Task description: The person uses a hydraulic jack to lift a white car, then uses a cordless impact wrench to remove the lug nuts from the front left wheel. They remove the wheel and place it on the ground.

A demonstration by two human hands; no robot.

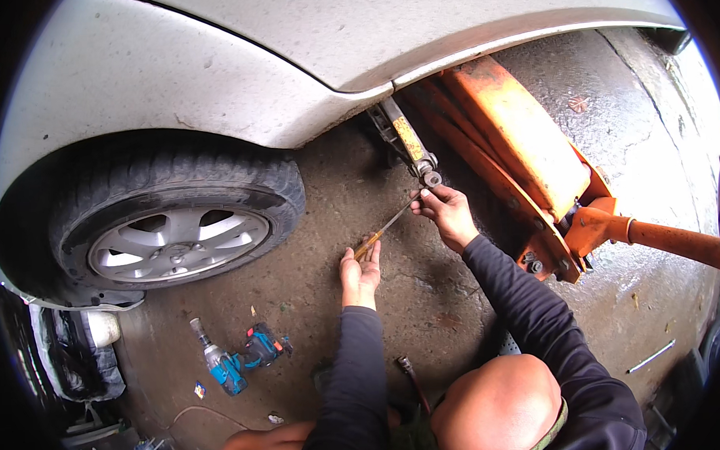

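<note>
Across the top and left of the frame, a pale car is being seen from above. Under its sill, right of centre, an orange floor jack is being angled inward, presumably so the weight can be borne there; its handle is being left pointing out to the right edge, likely for access. At left, the wheel is being framed by the arch; whether it is bearing load is not being shown.

At upper centre, a narrow steel arm with a yellow label is being aimed outward from the sill, its round end joint being presented to the hands. Just below it, a slim screwdriver-like tool is being held aslant, apparently so its tip can be brought to the joint. Its amber handle is being grasped by the left hand, between thumb and fingers. The right hand is being held with bent fingers at the tip; whether anything is being pinched cannot be told.

The concrete floor is being darkened by damp, with glare being thrown back at right. At lower left, a blue impact wrench is being left lying; at lower right, a thin metal bar.
</note>
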